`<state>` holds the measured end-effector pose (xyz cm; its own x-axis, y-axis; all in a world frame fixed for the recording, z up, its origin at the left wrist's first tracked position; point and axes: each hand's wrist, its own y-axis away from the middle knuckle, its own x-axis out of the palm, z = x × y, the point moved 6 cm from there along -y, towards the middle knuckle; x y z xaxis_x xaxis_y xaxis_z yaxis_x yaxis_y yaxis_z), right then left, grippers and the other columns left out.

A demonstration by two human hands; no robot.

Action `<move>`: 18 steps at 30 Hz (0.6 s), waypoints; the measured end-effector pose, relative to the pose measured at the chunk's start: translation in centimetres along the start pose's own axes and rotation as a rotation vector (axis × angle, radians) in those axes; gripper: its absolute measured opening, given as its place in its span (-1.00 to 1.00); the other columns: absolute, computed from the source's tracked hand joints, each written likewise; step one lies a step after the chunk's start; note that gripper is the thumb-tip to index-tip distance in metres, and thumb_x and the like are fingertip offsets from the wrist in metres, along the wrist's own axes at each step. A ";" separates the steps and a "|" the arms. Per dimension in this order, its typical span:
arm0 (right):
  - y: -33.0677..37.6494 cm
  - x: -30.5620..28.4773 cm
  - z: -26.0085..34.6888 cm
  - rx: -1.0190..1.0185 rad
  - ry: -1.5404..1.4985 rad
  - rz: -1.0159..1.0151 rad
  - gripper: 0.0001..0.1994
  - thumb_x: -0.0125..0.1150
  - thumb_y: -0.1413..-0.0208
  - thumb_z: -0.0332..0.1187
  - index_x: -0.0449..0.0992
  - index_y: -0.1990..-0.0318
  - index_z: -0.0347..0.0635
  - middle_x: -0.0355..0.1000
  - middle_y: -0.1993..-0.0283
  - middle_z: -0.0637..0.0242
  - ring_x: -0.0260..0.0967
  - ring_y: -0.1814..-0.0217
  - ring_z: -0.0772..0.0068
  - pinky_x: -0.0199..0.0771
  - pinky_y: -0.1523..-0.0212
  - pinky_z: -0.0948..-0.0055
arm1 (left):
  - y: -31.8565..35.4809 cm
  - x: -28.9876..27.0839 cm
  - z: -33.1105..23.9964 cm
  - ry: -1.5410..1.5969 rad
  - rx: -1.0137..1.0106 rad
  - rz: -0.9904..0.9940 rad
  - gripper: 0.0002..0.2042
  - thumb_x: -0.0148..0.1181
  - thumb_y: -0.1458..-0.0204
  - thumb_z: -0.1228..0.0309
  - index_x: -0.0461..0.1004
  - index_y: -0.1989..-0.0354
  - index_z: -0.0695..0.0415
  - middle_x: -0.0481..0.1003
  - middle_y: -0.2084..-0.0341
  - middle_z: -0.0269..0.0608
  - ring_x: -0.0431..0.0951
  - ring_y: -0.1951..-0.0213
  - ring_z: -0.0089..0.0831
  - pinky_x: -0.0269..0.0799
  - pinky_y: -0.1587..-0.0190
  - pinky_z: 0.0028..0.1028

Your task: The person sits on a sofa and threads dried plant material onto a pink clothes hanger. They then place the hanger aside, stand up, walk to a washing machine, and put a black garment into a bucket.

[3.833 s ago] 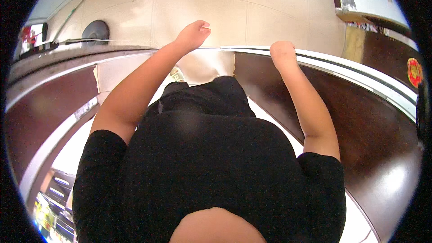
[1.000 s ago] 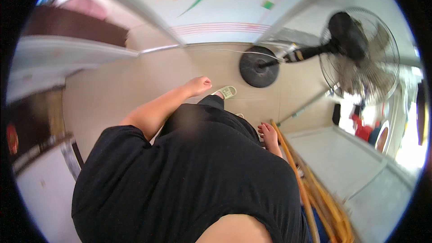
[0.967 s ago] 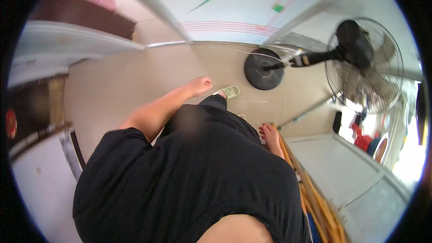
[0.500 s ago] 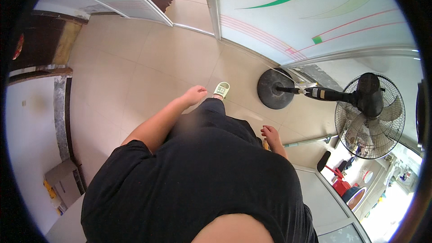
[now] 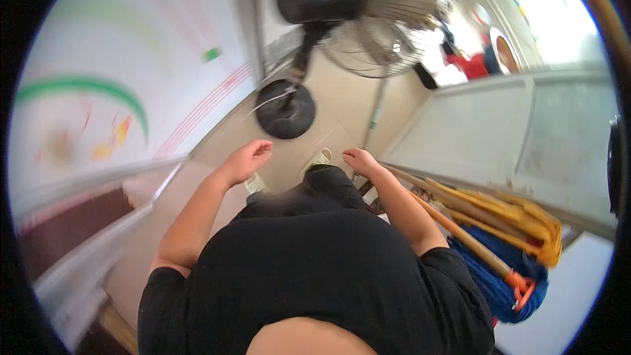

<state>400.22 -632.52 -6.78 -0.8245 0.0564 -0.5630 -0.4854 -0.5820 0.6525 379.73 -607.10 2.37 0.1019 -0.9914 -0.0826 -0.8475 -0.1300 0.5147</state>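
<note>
My left hand (image 5: 251,160) hangs in front of my body, its fingers loosely bent and holding nothing. Nearest to it is the round black base (image 5: 286,110) of a standing fan, a little way ahead and apart from it. My right hand (image 5: 361,162) is level with it on the other side, fingers relaxed, with no object in them. Below the hands, pale green slippers (image 5: 318,162) show on my feet. To the right of my right forearm lean long wooden handles, one ending in a blue mop (image 5: 486,269) beside a yellow mop (image 5: 526,220).
The fan's caged head (image 5: 374,20) stands ahead, blurred. A thin pole (image 5: 376,115) leans beyond my right hand. On the right is a pale framed panel (image 5: 473,121); on the left, a white panel with a green swirl (image 5: 85,85). Red items (image 5: 470,66) lie farther off.
My view has turned to the right: the fan has swung from the right to straight ahead, and the mops have come into view. Both hands stay free of objects.
</note>
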 end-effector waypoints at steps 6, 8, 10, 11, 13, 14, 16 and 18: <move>1.0 -11.7 -11.6 0.210 -0.230 -0.260 -0.65 0.00 -0.04 -0.22 0.44 0.10 -0.26 0.46 0.23 0.19 0.39 0.21 0.34 0.36 0.13 0.41 | -10.7 14.4 -16.8 -0.245 0.211 0.471 -0.57 0.01 -0.02 0.28 0.26 -0.03 0.25 0.36 0.03 -0.02 0.37 -0.01 -0.28 0.26 -0.03 -0.41; 0.4 -16.3 -15.5 0.286 -0.363 -0.357 -0.64 0.01 -0.02 -0.19 0.46 0.13 -0.27 0.46 0.24 0.18 0.39 0.21 0.34 0.37 0.16 0.39 | -15.3 18.9 -21.1 -0.332 0.356 0.566 -0.57 0.01 -0.03 0.26 0.26 -0.02 0.26 0.36 0.04 -0.01 0.36 -0.02 -0.28 0.25 -0.04 -0.41; 0.1 -21.0 -18.2 0.352 -0.473 -0.394 -0.62 0.02 0.01 -0.14 0.48 0.18 -0.27 0.45 0.22 0.04 0.40 0.13 0.17 0.35 0.10 0.33 | -20.1 23.9 -25.4 -0.532 0.457 0.582 -0.62 0.02 -0.03 0.26 0.30 0.02 0.23 0.39 0.11 -0.01 0.40 0.04 -0.23 0.29 -0.01 -0.36; -0.8 -23.7 -19.5 0.309 -0.426 -0.400 -0.63 0.01 0.02 -0.15 0.49 0.21 -0.28 0.45 0.26 0.02 0.41 0.18 0.14 0.36 0.13 0.32 | -23.1 26.3 -27.2 -0.659 0.514 0.585 -0.62 0.03 -0.02 0.25 0.31 0.04 0.22 0.39 0.12 0.00 0.40 0.06 -0.19 0.30 0.00 -0.34; -2.0 -29.8 -20.8 0.222 -0.285 -0.453 -0.65 0.00 0.04 -0.18 0.50 0.26 -0.29 0.46 0.30 0.01 0.40 0.23 0.07 0.38 0.18 0.30 | -30.0 30.6 -30.7 -0.874 0.640 0.507 -0.63 0.03 0.00 0.22 0.34 0.08 0.19 0.39 0.12 0.03 0.39 0.08 -0.12 0.30 0.03 -0.28; -2.4 -32.8 -20.6 0.236 -0.281 -0.474 -0.66 0.00 0.04 -0.18 0.50 0.28 -0.30 0.45 0.30 0.01 0.40 0.25 0.05 0.38 0.20 0.29 | -35.0 32.2 -30.5 -0.959 0.620 0.428 -0.64 0.03 0.01 0.22 0.35 0.09 0.17 0.39 0.12 0.00 0.39 0.08 -0.11 0.31 0.04 -0.26; -3.5 -37.0 -22.4 0.273 -0.329 -0.519 -0.67 0.00 0.03 -0.17 0.50 0.32 -0.29 0.48 0.33 0.11 0.42 0.32 0.17 0.38 0.27 0.31 | -39.4 32.9 -33.4 -1.190 0.413 0.373 -0.68 -0.01 -0.01 0.20 0.37 0.11 0.09 0.41 0.11 -0.15 0.42 0.06 -0.25 0.36 0.08 -0.30; -3.1 -40.9 -21.4 0.246 -0.590 -0.665 -0.69 0.02 0.01 -0.19 0.51 0.32 -0.27 0.48 0.39 0.24 0.40 0.39 0.38 0.37 0.33 0.39 | -44.0 31.6 -34.5 -1.315 0.216 0.411 -0.71 0.01 0.02 0.33 0.42 0.11 0.10 0.43 0.11 -0.14 0.44 0.06 -0.30 0.36 0.07 -0.32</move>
<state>441.69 -650.41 3.32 -0.3356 0.7612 -0.5549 -0.9049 -0.0968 0.4145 438.26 -633.32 6.57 -0.6271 -0.1981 -0.7534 -0.7719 0.2876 0.5669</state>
